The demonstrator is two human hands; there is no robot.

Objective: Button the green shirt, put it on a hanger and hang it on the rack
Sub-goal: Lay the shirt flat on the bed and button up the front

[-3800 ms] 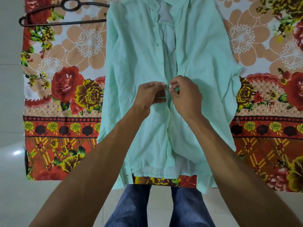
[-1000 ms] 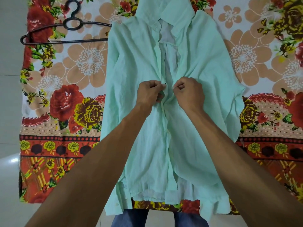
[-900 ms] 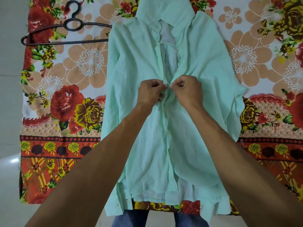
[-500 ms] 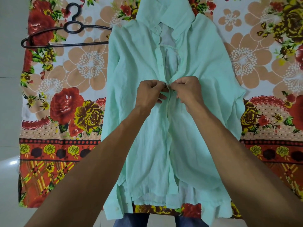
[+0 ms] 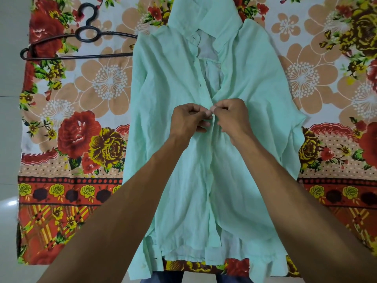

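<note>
two hands are met at the middle of the shirt (image 5: 173, 82), which is spread front up on a flowered sheet (image 5: 98, 82), with the collar (image 5: 204, 13) at twelve o'clock and the hem (image 5: 183, 256) at six.

the shirt is judged light, thin and limp. it is creased all over and would sag and slip if lifted by one point. nothing in it looks fragile. for buttoning it is best taken at the two front edges, close beside the button and its hole. for hanging it would be better taken at the shoulders or collar.

the left hand (image 5: 187, 119) is curled, with thumb and forefinger pinched on the front edge at its three o'clock side. the right hand (image 5: 234, 117) is curled likewise and pinched on the opposite edge at its nine o'clock side, so that the two pinches nearly meet. each pinch is narrow, with only cloth in it. the button itself cannot be made out between the fingers, so whether it is through its hole cannot be told.

from the hands towards six the front appears closed. towards twelve it gapes and the pale inside is shown.

the hanger (image 5: 81, 56) lies on the sheet at ten o'clock of the hands, untouched, with one end reaching the shirt's shoulder.
</note>
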